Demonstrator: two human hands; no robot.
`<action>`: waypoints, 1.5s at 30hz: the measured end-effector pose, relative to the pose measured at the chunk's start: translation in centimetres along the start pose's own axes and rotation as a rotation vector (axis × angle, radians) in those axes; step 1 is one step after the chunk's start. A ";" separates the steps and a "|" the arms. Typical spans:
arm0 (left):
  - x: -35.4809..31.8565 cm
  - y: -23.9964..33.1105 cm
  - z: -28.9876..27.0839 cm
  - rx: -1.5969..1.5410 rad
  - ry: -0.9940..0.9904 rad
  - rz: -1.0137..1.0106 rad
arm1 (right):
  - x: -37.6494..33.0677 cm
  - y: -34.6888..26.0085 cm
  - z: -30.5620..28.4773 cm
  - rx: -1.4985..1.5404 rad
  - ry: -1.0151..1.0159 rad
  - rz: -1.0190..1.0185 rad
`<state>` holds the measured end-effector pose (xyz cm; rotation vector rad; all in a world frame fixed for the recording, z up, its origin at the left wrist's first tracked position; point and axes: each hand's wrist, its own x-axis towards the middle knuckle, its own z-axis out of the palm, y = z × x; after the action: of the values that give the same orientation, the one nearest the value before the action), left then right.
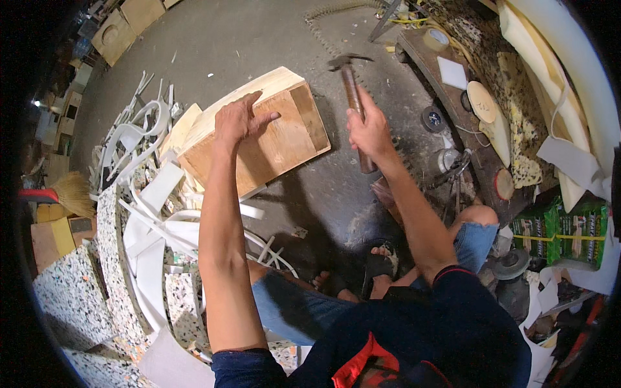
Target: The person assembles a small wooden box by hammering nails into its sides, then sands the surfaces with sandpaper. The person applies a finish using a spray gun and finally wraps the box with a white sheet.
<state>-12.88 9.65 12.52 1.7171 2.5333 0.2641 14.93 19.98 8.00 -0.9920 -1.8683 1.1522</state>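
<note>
My right hand [370, 132] is wrapped round the wooden handle of a claw hammer [351, 84], whose dark head points away from me. The hammer is apart from the wooden box. My left hand [240, 121] grips the upper edge of a box of pale wood and plywood [284, 132], thumb spread on the near face and fingers over the top. The box sits tilted at an angle among the scraps. Its underside is hidden.
White plastic strips [152, 129] and speckled foam slabs [71, 294] pile up on the left, near a broom [72, 193]. On the right stands a low wooden bench [446, 90] with a tape roll [435, 40] on it. Green packages [561, 233] lie further right.
</note>
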 end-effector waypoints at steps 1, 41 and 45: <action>0.1 -0.1 0.1 -0.007 0.001 -0.004 | -0.5 1.1 0.1 0.039 -0.011 0.191; 1.7 -0.2 5.1 0.086 0.101 -0.359 | -5.3 3.4 -8.1 0.098 -0.099 0.333; 1.6 0.0 5.5 0.129 0.191 -0.364 | -4.7 2.5 -7.5 -0.026 -0.075 0.112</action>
<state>-12.60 11.69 7.15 1.2808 2.9981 0.2552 24.08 19.34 7.47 -1.0931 -1.9110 1.2493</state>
